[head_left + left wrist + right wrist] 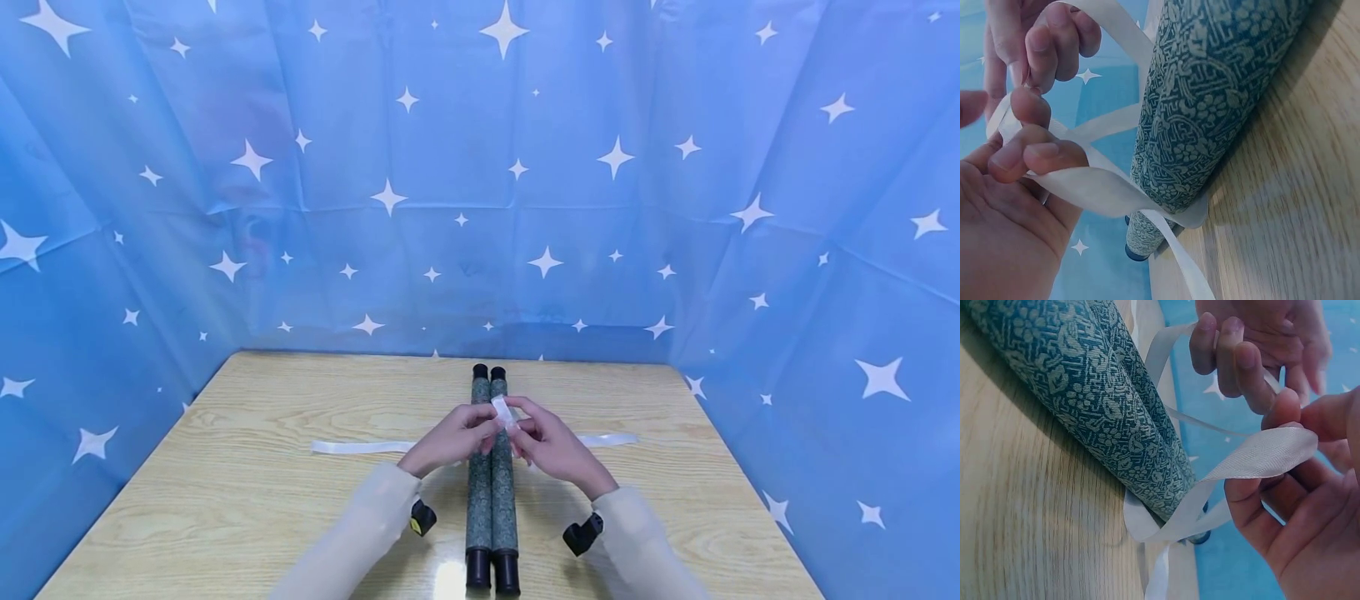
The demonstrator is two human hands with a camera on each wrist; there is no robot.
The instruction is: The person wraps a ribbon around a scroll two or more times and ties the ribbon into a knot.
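Note:
A scroll in green patterned cloth, rolled into two side-by-side rolls (480,500) with dark end knobs (507,575), lies lengthwise on the table. A white ribbon (502,410) runs under the rolls and rises above them. Over the upper half of the scroll, my left hand (453,435) pinches the ribbon between thumb and fingers. Facing it, my right hand (553,446) also pinches ribbon, with a wide loop (1260,453) over its fingers in the right wrist view. The fingertips of both hands nearly meet, and partly hide where the ribbon strands cross.
One ribbon tail (360,447) stretches left over the wooden table (247,508), and another (615,439) stretches right. Blue curtains (450,142) with white stars stand behind the table and at both sides. Small black cameras (582,534) sit on the wrists.

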